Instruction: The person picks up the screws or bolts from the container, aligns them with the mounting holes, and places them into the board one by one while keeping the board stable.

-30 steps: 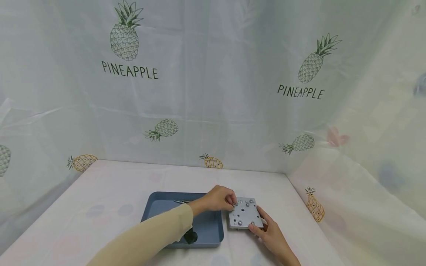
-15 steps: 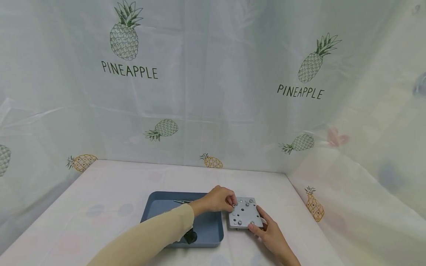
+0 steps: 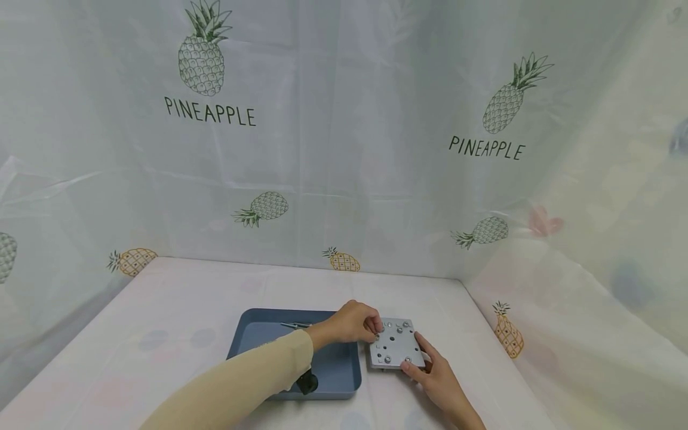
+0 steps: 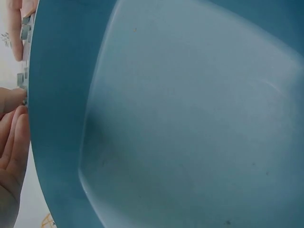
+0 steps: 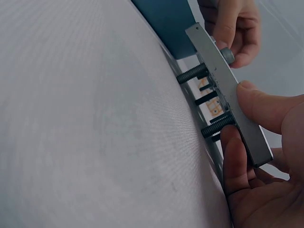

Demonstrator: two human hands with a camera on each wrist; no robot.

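Observation:
A flat silver metal plate [image 3: 395,346] with holes and several bolts lies beside the tray's right side, lifted off the table on bolt shanks that poke out below. At its far left corner my left hand [image 3: 355,321] pinches a small bolt [image 3: 377,337], mostly covered by the fingertips. My right hand [image 3: 435,379] grips the plate's near right corner. In the right wrist view the thumb presses the top face of the plate [image 5: 232,92] and fingers curl underneath, next to a threaded shank [image 5: 218,126]. A socket-head bolt [image 5: 228,55] stands on top.
The blue tray [image 3: 352,388] stands left of the plate, under my left forearm. Thin metal tools [image 3: 292,325] lie in it, partly hidden by the sleeve. A black object [image 3: 307,382] shows below that sleeve. Pineapple-print curtains [image 3: 344,149] hang behind the white-covered table [image 3: 188,310].
My left fingertips have shifted slightly around the bolt, and less of it shows now. The plate, right hand and tray stay in place.

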